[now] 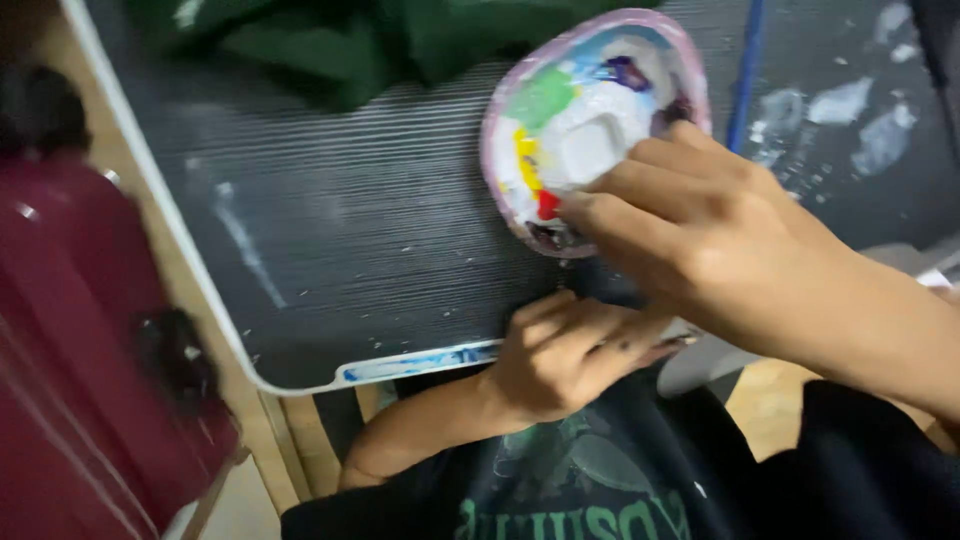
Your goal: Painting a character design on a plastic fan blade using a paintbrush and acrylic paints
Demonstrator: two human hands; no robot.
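Observation:
My right hand [720, 230] grips the lower right rim of a round paint palette [570, 110]. The palette has a pale pink rim and wells smeared with white, green, yellow, red, blue and purple paint. It is tilted over a dark ribbed board [360, 220]. My left hand [560, 350] lies just below it at the board's near edge, fingers curled and pointing right, partly under my right hand. A thin dark tip shows by its fingers; I cannot tell if the hand holds it.
The board has a white rim [420, 362] and white paint smears [850, 110] at the top right. A thin blue stick [745, 70] lies beside the palette. Green cloth [350, 40] sits at the top. A maroon case [80, 330] stands at left on a wooden floor.

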